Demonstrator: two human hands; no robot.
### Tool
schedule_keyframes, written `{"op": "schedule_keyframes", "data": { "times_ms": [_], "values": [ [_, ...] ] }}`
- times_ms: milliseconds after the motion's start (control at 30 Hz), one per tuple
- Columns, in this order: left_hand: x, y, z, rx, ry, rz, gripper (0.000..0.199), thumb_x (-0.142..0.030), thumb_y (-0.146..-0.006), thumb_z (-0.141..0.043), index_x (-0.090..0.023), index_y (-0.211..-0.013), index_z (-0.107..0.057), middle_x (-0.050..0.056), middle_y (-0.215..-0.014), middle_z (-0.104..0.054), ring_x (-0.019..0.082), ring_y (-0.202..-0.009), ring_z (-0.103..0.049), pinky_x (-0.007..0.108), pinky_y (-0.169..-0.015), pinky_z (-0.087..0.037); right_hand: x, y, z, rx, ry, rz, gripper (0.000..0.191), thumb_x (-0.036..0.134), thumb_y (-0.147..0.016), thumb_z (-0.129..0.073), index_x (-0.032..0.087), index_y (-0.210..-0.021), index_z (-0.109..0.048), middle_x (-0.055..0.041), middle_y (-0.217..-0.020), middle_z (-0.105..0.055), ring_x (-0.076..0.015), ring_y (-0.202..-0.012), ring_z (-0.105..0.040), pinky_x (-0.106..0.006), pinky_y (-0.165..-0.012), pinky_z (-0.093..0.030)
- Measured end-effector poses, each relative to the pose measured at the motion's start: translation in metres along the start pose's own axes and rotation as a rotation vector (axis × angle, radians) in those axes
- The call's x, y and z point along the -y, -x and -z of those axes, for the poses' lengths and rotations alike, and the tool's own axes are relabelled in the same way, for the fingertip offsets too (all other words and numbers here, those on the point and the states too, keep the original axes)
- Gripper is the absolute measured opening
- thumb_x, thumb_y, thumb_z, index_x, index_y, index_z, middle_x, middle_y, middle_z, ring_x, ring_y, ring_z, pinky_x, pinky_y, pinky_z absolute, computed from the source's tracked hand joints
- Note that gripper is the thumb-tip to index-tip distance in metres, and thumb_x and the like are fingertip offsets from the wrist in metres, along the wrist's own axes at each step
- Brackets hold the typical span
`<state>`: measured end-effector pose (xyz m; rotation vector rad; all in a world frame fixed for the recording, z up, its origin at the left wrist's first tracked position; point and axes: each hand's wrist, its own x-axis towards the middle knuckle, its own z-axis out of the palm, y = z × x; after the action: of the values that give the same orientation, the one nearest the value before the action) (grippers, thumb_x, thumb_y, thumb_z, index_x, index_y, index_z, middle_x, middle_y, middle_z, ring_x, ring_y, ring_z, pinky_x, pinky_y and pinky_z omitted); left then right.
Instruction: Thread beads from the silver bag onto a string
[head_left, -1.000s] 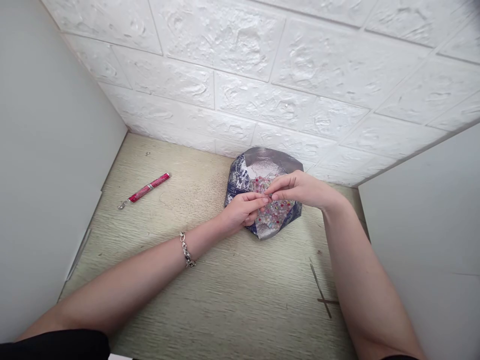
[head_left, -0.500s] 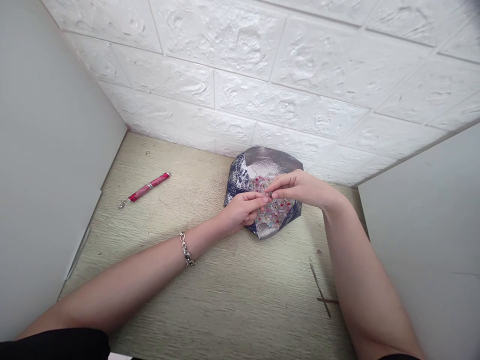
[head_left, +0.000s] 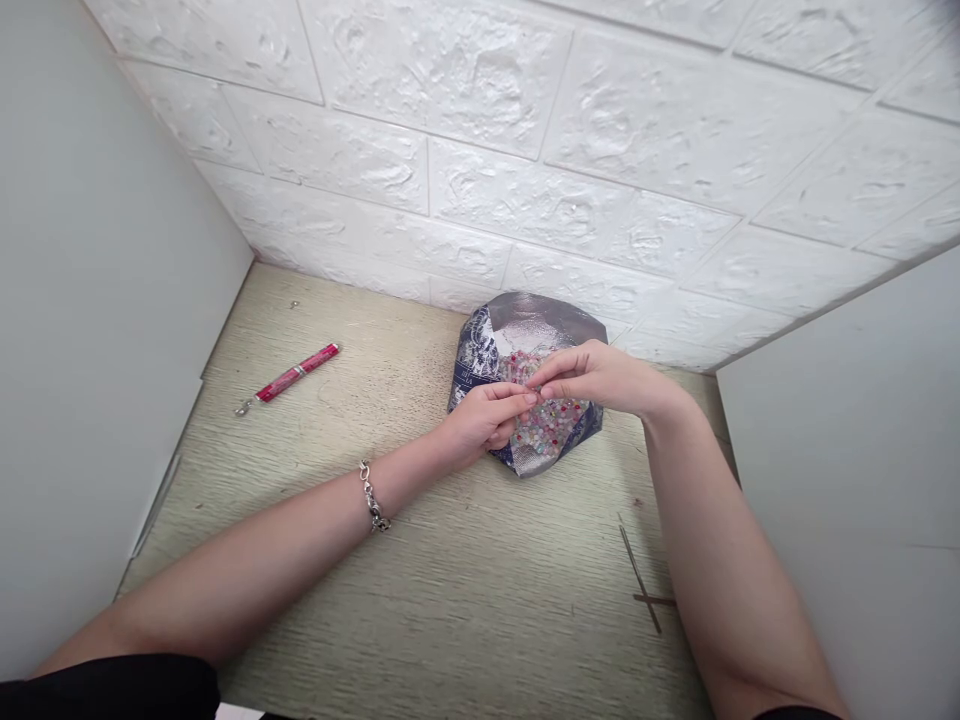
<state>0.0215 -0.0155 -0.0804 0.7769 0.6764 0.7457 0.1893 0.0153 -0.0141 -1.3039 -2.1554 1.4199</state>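
Observation:
A silver-lined bag (head_left: 536,312) with a blue and white patterned outside lies open near the wall, holding many small beads (head_left: 544,432) in pink, red, white and clear. Over the beads, my left hand (head_left: 491,418) is closed, its thumb and forefinger pinched together. My right hand (head_left: 592,378) comes in from the right with its fingertips pinched against those of my left hand. Whatever sits between the fingertips is too small to make out.
On the left of the wooden table (head_left: 465,590) lies a red pen-like item (head_left: 298,373) with a metal clasp. Thin metal tweezers (head_left: 640,580) and a brown stick are at the lower right. A white brick-pattern wall (head_left: 495,190) stands behind, with pale panels on both sides.
My right hand's fingertips have shifted very slightly to the left, against my left fingertips. The bag and the other items lie as before.

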Motion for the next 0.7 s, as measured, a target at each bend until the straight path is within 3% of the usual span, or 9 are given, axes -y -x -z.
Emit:
{"op": "schedule_keyframes", "data": {
  "times_ms": [367,467,567,700],
  "values": [
    [0.002,0.000,0.001,-0.008,-0.010,0.006,0.025,-0.032,-0.063,-0.069,-0.010,-0.063,-0.057,-0.008,-0.042,-0.037,-0.001,-0.030,-0.020,0.017,-0.032,-0.008,0.007,0.001,-0.003,-0.011,0.116,-0.021,0.021,0.026,-0.070,-0.058,0.018,-0.086,-0.069,-0.0001,-0.081,-0.063,-0.0112,-0.071,-0.054,-0.021,-0.060,-0.041],
    [0.002,0.000,0.001,-0.003,0.002,0.009,0.025,-0.031,-0.064,-0.069,-0.009,-0.064,-0.057,-0.007,-0.043,-0.037,-0.001,-0.031,-0.020,0.017,-0.033,-0.008,0.010,0.002,-0.004,-0.022,0.166,0.006,0.020,0.026,-0.070,-0.058,0.020,-0.085,-0.069,-0.0001,-0.080,-0.063,-0.0118,-0.072,-0.055,-0.022,-0.064,-0.041],
    [0.002,0.000,0.002,-0.005,0.020,-0.003,0.024,-0.031,-0.065,-0.068,-0.010,-0.063,-0.056,-0.008,-0.042,-0.034,-0.001,-0.031,-0.020,0.017,-0.033,-0.008,0.013,0.002,-0.006,-0.063,0.236,0.030,0.018,0.025,-0.070,-0.057,0.020,-0.082,-0.069,0.0001,-0.079,-0.064,-0.0120,-0.073,-0.055,-0.022,-0.065,-0.041],
    [0.002,0.000,0.001,-0.008,0.020,-0.014,0.023,-0.031,-0.066,-0.067,-0.011,-0.063,-0.057,-0.008,-0.040,-0.034,-0.001,-0.031,-0.019,0.017,-0.033,-0.008,0.017,0.004,-0.008,-0.161,0.314,-0.004,0.012,0.024,-0.068,-0.057,0.019,-0.073,-0.067,0.0008,-0.070,-0.063,-0.0108,-0.064,-0.053,-0.020,-0.056,-0.038]
  ]
}}
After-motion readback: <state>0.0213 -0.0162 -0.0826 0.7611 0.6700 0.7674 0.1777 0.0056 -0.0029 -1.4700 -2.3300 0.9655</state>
